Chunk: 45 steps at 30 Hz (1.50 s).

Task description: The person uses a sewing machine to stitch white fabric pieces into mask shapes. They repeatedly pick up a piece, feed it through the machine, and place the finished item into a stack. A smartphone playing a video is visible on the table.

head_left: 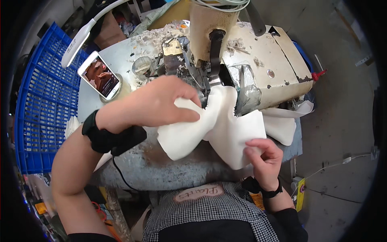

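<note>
A soft white two-lobed sheet piece (227, 135), perhaps leather, lies with its narrow upper part at the metal foot (215, 80) of a worn beige machine (206, 34). Its curved inner edges look finely notched. My left hand (161, 101) reaches across from the left and pinches the left lobe between thumb and fingers. The right lobe's outer edge is gripped by my right hand (263, 159), thumb against fingertips. Just where the sheet meets the foot, part of the contact is hidden. A black band with a dark box (115, 135) is on my left wrist.
More white pieces (280, 128) lie at the table's right side. A phone (100, 76) leans on a jar at the left, under a white lamp (78, 42). Scraps cover the table's back. A blue plastic crate (42, 105) stands left. A black cable (121, 174) hangs over the front edge.
</note>
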Each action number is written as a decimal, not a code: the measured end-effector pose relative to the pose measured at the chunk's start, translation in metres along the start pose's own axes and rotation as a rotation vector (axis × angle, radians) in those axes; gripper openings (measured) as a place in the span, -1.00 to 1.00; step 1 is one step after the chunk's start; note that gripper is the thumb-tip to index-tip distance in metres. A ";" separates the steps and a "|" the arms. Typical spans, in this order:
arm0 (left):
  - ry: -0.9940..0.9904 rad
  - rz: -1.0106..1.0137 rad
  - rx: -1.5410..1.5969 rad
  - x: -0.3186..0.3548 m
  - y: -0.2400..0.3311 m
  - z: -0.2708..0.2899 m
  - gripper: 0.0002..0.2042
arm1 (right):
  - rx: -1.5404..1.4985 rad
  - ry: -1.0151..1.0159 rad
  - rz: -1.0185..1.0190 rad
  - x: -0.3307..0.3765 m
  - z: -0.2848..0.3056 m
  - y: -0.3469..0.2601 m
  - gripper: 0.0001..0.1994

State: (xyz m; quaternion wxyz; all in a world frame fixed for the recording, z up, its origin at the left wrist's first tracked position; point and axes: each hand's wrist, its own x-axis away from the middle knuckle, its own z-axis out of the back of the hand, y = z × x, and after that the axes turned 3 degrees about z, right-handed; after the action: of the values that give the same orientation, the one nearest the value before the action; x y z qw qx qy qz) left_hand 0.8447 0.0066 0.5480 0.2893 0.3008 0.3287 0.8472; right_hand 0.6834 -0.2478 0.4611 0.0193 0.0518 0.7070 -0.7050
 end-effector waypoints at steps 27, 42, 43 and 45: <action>-0.313 0.140 -0.460 -0.028 0.018 0.066 -0.83 | -0.659 -0.971 -0.177 -0.026 -0.081 -0.008 -0.04; -0.361 0.042 -0.461 -0.046 0.011 0.072 -0.80 | -0.588 -0.840 -0.102 -0.022 -0.083 -0.008 0.01; -0.358 0.028 -0.443 -0.049 0.010 0.070 -0.80 | -0.617 -0.819 -0.094 -0.021 -0.084 -0.007 0.01; -0.309 -0.008 -0.457 -0.055 0.003 0.067 -0.75 | -0.614 -0.782 -0.057 -0.022 -0.083 -0.007 0.00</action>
State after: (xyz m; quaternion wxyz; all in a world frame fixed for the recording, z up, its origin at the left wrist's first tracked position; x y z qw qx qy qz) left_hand 0.9262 -0.0070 0.5727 0.3999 0.3521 0.0820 0.8423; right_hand 0.7087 -0.1665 0.4706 0.2780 -0.2439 0.8230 -0.4311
